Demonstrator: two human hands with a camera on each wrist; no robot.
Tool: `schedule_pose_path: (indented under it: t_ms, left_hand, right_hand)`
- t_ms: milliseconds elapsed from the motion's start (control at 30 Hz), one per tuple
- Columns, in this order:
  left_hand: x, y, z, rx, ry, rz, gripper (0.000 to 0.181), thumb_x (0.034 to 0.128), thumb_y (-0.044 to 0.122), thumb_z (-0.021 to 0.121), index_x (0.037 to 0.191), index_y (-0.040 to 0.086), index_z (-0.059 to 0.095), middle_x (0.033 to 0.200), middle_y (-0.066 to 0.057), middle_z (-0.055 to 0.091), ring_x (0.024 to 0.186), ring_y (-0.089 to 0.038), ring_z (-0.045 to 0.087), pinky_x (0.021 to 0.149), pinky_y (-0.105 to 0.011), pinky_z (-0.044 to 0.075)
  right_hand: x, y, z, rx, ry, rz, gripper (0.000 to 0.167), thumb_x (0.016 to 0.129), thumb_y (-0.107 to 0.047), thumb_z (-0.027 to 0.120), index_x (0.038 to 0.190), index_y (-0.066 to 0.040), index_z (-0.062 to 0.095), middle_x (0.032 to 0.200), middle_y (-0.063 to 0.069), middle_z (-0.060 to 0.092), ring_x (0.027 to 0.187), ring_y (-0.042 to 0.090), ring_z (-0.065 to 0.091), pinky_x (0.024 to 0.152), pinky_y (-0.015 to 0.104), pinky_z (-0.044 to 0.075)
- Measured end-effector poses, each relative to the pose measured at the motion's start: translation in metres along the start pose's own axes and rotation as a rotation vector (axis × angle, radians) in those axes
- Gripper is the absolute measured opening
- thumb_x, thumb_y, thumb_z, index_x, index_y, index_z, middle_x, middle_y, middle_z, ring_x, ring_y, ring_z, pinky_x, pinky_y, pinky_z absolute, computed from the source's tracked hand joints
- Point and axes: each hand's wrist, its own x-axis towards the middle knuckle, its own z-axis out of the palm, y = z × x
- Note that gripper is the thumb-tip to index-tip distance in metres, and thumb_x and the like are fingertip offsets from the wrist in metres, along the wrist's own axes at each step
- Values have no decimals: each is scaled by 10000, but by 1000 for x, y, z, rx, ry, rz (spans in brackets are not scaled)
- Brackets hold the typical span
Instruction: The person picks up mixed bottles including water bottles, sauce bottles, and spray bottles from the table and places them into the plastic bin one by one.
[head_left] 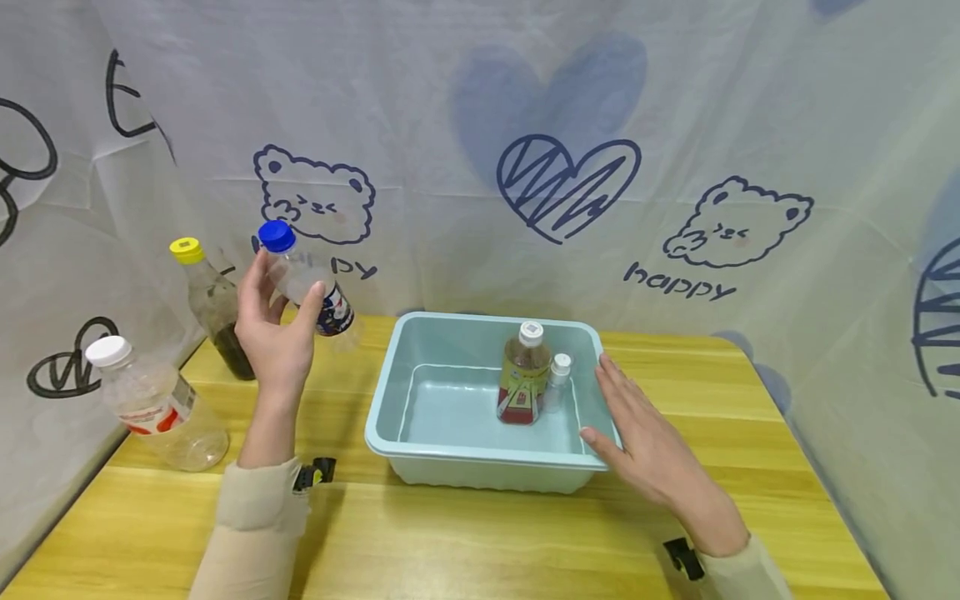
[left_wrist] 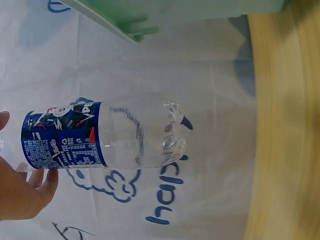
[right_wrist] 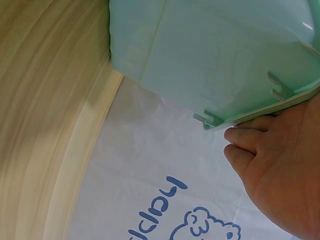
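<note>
My left hand (head_left: 277,337) grips a clear plastic bottle with a blue cap (head_left: 277,236) and a dark blue label, held tilted in the air left of the light blue bin (head_left: 487,454). In the left wrist view the bottle (left_wrist: 135,132) looks see-through, its base pointing away from the fingers. My right hand (head_left: 648,442) rests with extended fingers on the bin's right rim; the right wrist view shows the fingers against the rim's underside (right_wrist: 280,106). Inside the bin, toward the right, a bottle with a green and red label (head_left: 522,379) stands beside a small clear bottle (head_left: 557,387).
At the left of the wooden table (head_left: 420,542) are a yellow-capped bottle with dark liquid (head_left: 232,337) and a large clear bottle with a white cap (head_left: 161,412). A printed cloth (head_left: 435,167) hangs behind and around the table.
</note>
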Motion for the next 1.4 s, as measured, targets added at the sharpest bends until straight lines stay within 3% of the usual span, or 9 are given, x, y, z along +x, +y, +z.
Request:
schedule_pose_path:
  t_ms: [367, 733, 1000, 1167, 1400]
  left_hand:
    - [-2, 25, -1, -105, 5, 115, 660, 869, -83, 765, 1479, 19, 535, 1431, -89, 597, 1300, -285, 569, 1104, -364, 491]
    - [-9, 49, 4, -285, -19, 98, 665, 843, -130, 754, 1458, -11, 529, 1448, -143, 565, 1337, -349, 531, 1141, -394, 467]
    - [-17, 62, 7, -363, -63, 109, 657, 835, -136, 754, 1440, -26, 522, 1427, -198, 558, 1320, -357, 542, 1136, -406, 473]
    - [-23, 68, 11, -391, -106, 121, 648, 833, -140, 755, 1427, -27, 521, 1407, -203, 571, 1329, -366, 538, 1127, -401, 483]
    - [-30, 70, 17, -363, -173, 111, 646, 858, -89, 784, 1439, -6, 514, 1414, -202, 565, 1336, -342, 539, 1115, -383, 493]
  right_hand:
    - [2, 0, 1, -6, 6, -11, 817, 1066, -464, 521, 1635, 25, 197, 1735, 149, 94, 1582, 358, 166, 1254, 539, 242]
    - [0, 1, 0, 4, 7, -3, 811, 1069, -453, 521, 1640, 14, 185, 1734, 158, 102, 1582, 353, 164, 1254, 543, 240]
    - [-1, 1, 1, 12, 4, 4, 809, 1071, -452, 521, 1642, 10, 181, 1741, 106, 54, 1584, 353, 155, 1253, 550, 237]
    - [-2, 0, 1, 14, 2, 7, 808, 1071, -450, 519, 1639, 17, 182, 1741, 103, 52, 1584, 354, 153, 1250, 559, 238]
    - [-1, -1, 0, 9, 0, 5, 811, 1071, -459, 516, 1639, 17, 187, 1738, 134, 82, 1575, 379, 178, 1242, 570, 254]
